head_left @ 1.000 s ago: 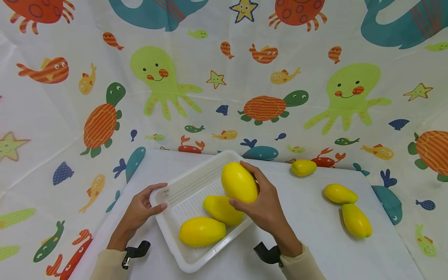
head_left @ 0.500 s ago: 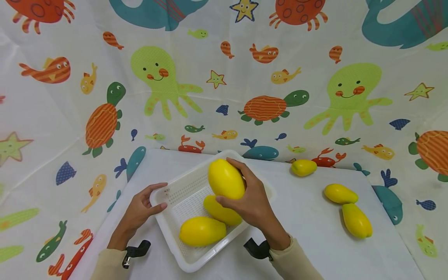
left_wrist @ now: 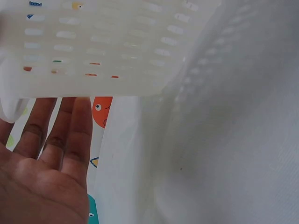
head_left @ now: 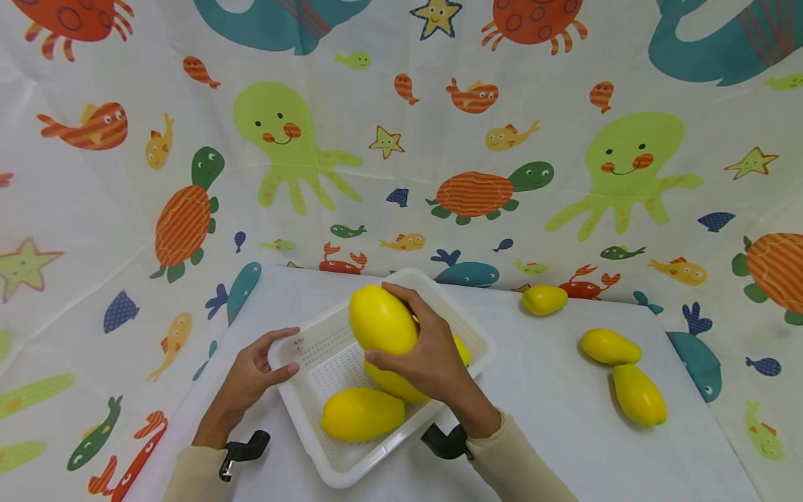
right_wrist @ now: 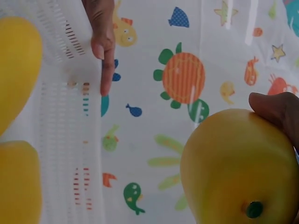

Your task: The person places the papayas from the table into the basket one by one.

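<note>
My right hand [head_left: 433, 352] grips a yellow papaya [head_left: 383, 321], holding it over the white plastic basket [head_left: 339, 481]. The right wrist view shows the small green stem end of this papaya [right_wrist: 233, 163], with my thumb on its side. In the basket, one papaya [head_left: 362, 415] lies near the front, another papaya [head_left: 392, 383] sits partly hidden under the held one, and a third papaya [head_left: 463, 351] shows just behind my right hand. My left hand [head_left: 254, 369] holds the basket's left corner, thumb at the rim; its fingers reach along the outer wall in the left wrist view.
To the right on the white table [head_left: 533, 432] lie a small papaya [head_left: 544, 300] at the back edge and two more, one papaya [head_left: 610, 347] touching the other papaya [head_left: 638, 396]. A cloth [head_left: 376, 195] printed with sea animals hangs behind the table.
My right hand has carried the held papaya leftward over the basket, uncovering part of a papaya behind the hand. My left hand and the basket stay where they were.
</note>
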`<state>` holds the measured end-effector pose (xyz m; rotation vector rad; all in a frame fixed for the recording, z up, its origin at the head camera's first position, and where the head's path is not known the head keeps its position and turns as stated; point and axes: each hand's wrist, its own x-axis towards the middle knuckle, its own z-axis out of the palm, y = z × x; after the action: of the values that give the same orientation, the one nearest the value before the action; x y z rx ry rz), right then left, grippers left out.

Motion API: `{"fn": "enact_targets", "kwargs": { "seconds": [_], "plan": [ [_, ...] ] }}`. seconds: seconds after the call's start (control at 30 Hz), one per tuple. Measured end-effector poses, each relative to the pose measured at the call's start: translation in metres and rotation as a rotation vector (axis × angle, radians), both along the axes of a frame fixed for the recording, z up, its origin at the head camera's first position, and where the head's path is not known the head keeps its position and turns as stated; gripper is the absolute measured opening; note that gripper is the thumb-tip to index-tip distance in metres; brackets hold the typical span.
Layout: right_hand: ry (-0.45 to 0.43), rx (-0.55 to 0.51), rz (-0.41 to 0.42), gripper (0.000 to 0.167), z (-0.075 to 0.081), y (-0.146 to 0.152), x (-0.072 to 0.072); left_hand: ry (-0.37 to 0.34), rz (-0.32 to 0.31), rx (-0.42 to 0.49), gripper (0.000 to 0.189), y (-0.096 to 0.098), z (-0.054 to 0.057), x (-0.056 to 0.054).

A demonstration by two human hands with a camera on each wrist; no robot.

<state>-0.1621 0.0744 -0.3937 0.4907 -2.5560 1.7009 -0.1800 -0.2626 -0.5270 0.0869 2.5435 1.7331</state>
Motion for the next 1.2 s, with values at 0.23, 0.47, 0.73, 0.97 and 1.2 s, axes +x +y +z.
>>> {"fn": "enact_targets", "kwargs": {
  "seconds": [0.23, 0.47, 0.73, 0.97, 1.2],
  "plan": [
    [-0.031, 0.009, 0.025, 0.092, 0.001, -0.010, -0.004, -0.014, 0.013, -0.013, 0.064, 0.000, 0.000, 0.000],
    [-0.050, 0.013, 0.050, 0.092, 0.003, -0.017, -0.008, -0.018, 0.002, 0.006, 0.064, 0.001, 0.001, -0.001],
    [-0.063, 0.007, 0.082, 0.091, 0.005, -0.026, -0.013, -0.024, 0.005, 0.009, 0.064, 0.001, 0.000, -0.002],
    [-0.072, 0.000, 0.108, 0.091, 0.003, -0.033, -0.017, -0.032, 0.010, -0.003, 0.064, 0.002, -0.001, -0.003],
    [-0.116, 0.015, 0.132, 0.089, -0.005, -0.043, -0.025, -0.021, -0.004, 0.006, 0.066, 0.001, -0.002, -0.004]
  ]
}}
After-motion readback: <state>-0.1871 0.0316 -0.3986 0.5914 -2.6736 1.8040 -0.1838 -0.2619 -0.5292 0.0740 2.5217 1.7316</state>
